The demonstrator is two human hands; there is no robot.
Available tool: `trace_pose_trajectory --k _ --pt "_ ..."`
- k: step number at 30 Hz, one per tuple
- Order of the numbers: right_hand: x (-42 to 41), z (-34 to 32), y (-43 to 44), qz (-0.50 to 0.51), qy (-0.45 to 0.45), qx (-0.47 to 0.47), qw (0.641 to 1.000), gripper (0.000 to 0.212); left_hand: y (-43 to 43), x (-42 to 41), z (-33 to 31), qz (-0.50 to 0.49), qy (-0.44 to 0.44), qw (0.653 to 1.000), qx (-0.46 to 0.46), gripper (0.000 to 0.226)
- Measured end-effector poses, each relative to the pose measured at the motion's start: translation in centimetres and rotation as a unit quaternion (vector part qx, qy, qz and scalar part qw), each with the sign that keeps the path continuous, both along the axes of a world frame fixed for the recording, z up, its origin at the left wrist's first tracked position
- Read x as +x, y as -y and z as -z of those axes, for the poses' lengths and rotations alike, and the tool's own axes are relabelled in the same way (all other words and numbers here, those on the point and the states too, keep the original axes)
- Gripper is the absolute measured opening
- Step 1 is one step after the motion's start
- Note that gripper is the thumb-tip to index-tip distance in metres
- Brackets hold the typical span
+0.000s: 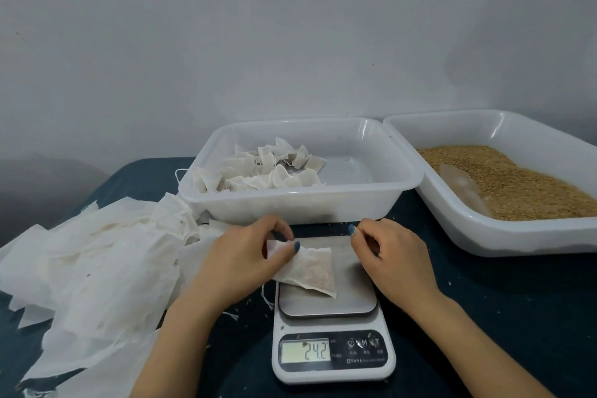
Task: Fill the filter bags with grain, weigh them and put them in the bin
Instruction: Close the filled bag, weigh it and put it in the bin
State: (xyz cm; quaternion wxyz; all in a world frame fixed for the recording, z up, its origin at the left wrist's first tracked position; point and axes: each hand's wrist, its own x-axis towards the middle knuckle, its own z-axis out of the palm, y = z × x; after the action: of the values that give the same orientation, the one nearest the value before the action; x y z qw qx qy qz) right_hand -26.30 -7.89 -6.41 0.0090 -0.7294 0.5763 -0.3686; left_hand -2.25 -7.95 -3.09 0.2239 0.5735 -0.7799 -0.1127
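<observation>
A: Left hand (245,255)?
B: Pinches filter bag (313,271) at its top, lower centre; bag lies on scale (329,305), reading 24.2.
A: Right hand (394,258)?
B: Curled just right; whether pinching anything, cannot tell.

A plain, pale grey-white wall (226,26) fills the upper half of the view, unmarked apart from a few faint specks on its left side and soft, blurred shadows on its right. Below it lies a dark teal-blue surface (484,317), its far left corner rounded. Beyond that corner is a dim grey shadowed area (38,191). The light is soft and even.
</observation>
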Motion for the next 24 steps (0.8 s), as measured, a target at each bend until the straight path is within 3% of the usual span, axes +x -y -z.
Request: trace_pose_trajectory --k 2,7,12,17,21,24 --pt "0.0 0.1 0.0 0.003 -0.004 0.003 1.0 0.033 0.0 -0.4 -0.1 0.061 -0.077 0.995 0.002 0.009" --pt "0.0 0.0 0.0 0.005 -0.004 -0.003 1.0 0.035 -0.6 -2.5 -1.6 0.155 -0.331 0.929 0.053 0.021" --pt "0.1 -0.2 -0.1 0.002 -0.006 -0.013 1.0 0.035 1.2 -5.3 -5.4 0.155 -0.426 0.891 0.021 0.024" --pt "0.0 -0.1 0.0 0.0 -0.003 -0.012 1.0 0.035 5.1 -7.3 -7.1 0.102 -0.292 0.95 -0.036 0.031" --pt "0.0 0.0 0.0 -0.004 -0.003 -0.017 1.0 0.036 7.4 -8.7 -5.7 0.063 -0.102 0.992 0.031 0.032" --pt "0.1 0.1 0.0 -0.003 -0.004 -0.018 1.0 0.034 8.1 -9.2 -4.1 0.012 0.06 0.998 -0.001 0.046"
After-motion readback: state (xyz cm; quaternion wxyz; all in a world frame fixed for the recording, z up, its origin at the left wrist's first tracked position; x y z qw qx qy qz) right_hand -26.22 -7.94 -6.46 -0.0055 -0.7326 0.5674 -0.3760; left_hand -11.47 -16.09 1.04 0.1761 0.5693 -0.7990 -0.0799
